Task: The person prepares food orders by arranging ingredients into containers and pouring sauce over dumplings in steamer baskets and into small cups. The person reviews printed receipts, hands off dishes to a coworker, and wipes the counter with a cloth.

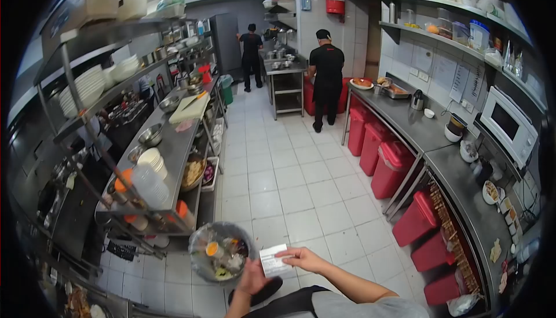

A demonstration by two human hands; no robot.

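A small white printed paper (pixel 274 260) is held low in front of my body, beside a lined waste bin (pixel 223 251) with food scraps and a cup in it. My right hand (pixel 302 258) pinches the paper's right side between thumb and fingers. At the paper's left edge is my left hand (pixel 252 277), close to the bin's rim; its fingers are too small and partly hidden to tell whether they grip the paper.
A steel counter with a cutting board (pixel 190 108) and bowls runs along the left. Red bins (pixel 391 170) stand under the right counter (pixel 405 115). Two people in black (pixel 326 75) are farther back on the tiled floor (pixel 278 185).
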